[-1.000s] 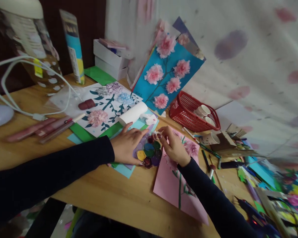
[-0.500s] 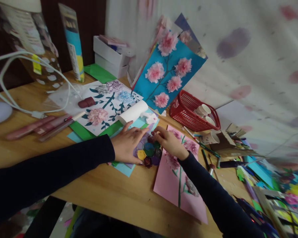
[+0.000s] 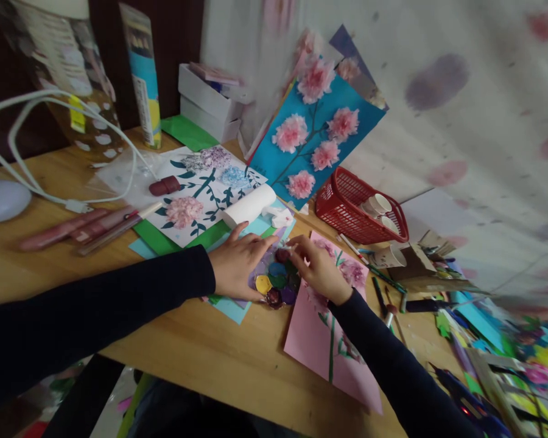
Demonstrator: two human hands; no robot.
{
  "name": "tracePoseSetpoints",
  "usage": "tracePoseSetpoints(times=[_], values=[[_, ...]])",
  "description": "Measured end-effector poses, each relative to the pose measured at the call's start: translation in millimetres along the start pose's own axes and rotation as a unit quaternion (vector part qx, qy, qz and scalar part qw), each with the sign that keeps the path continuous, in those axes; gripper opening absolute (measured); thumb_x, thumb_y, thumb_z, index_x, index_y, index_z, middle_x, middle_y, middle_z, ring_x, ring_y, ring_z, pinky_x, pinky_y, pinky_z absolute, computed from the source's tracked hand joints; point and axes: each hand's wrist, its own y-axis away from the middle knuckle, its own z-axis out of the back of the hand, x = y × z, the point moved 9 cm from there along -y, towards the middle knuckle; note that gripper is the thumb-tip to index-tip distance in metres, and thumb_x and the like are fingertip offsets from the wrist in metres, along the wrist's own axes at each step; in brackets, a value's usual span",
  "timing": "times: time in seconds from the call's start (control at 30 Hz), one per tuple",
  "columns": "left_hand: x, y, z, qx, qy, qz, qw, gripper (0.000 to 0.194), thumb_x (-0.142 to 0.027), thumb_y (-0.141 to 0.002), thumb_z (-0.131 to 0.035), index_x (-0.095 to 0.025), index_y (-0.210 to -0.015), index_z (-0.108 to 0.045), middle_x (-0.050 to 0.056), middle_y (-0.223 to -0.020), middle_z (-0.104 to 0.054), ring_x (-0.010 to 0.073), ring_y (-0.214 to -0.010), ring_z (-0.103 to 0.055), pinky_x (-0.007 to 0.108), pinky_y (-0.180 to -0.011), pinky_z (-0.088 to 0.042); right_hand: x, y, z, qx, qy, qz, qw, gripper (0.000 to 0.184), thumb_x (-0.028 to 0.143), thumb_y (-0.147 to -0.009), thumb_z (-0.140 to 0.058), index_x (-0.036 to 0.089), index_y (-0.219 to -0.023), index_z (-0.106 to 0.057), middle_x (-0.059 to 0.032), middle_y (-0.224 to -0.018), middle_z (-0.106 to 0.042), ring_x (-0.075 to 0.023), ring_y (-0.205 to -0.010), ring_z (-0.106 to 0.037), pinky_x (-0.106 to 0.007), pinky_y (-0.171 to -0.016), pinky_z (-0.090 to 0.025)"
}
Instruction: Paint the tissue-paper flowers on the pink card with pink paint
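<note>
A cluster of small round paint pots (image 3: 277, 281) in yellow, green, blue, purple and dark red lies on layered coloured paper. My left hand (image 3: 238, 263) is spread beside it, forefinger along the far side and thumb at the near edge. Over the pots' far right edge, my right hand (image 3: 318, 267) has its fingertips pinched together. Whatever they hold is too small to make out. Under my right wrist lies a pink sheet (image 3: 310, 340) with paper flowers and green stems. A white roll (image 3: 249, 205) and crumpled tissue (image 3: 278, 216) lie just beyond my left hand.
A red basket (image 3: 342, 210) with paper cups stands behind, beside an upright blue flower picture (image 3: 317, 137). A white flower picture (image 3: 176, 207), pink tubes (image 3: 68, 228) and a white cable (image 3: 16, 143) lie left. Pens, a cardboard box (image 3: 420, 267) and a glue gun (image 3: 466, 398) are right.
The camera view has shifted slightly. My right fingertips have drawn back a little to the right over the pots, still pinched. My left hand stays beside the pots.
</note>
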Motion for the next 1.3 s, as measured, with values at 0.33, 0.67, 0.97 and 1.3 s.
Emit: tracePoseSetpoints(times=[0.33,0.67,0.97,1.3], values=[[0,0,1.0,-0.01,0.002,-0.007,1.0,0.099,-0.057,-0.064,-0.067,-0.016,-0.14,-0.019,0.015,-0.126,-0.055,0.0317,-0.12,-0.049,0.051,-0.111,-0.002,25,7,6,0.007,0.134,0.118,0.984,0.022,0.029,-0.094,-0.043,0.019,-0.106,-0.058,-0.0093,-0.085,-0.065,-0.0211,-0.08,-0.058,-0.032,-0.074,-0.042],[-1,-1,1.8,-0.003,0.0,-0.006,1.0,0.092,-0.058,-0.066,-0.063,-0.015,-0.138,-0.023,0.016,-0.124,-0.057,0.0327,-0.12,-0.049,0.051,-0.111,-0.001,15,5,2,-0.016,0.096,0.042,0.994,0.021,0.028,-0.092,-0.042,0.018,-0.103,-0.058,-0.0055,-0.073,-0.063,-0.0173,-0.064,-0.055,-0.029,-0.065,-0.04],[-1,-1,2.3,-0.009,-0.003,-0.007,1.0,0.09,-0.059,-0.067,-0.063,-0.016,-0.137,-0.027,0.015,-0.122,-0.058,0.032,-0.119,-0.05,0.051,-0.111,-0.002,15,6,4,-0.039,0.088,0.044,0.994,0.02,0.028,-0.091,-0.043,0.019,-0.102,-0.057,-0.0036,-0.07,-0.061,-0.0166,-0.062,-0.054,-0.028,-0.064,-0.04],[-7,-1,2.8,-0.003,-0.045,-0.038,0.998,0.061,-0.064,-0.066,-0.065,-0.019,-0.107,-0.061,0.01,-0.126,-0.06,0.0321,-0.118,-0.049,0.052,-0.112,-0.002,11,7,-1,-0.043,0.081,0.033,0.995,0.017,0.03,-0.092,-0.044,0.019,-0.1,-0.055,-0.0027,-0.068,-0.059,-0.0167,-0.062,-0.054,-0.028,-0.063,-0.039]])
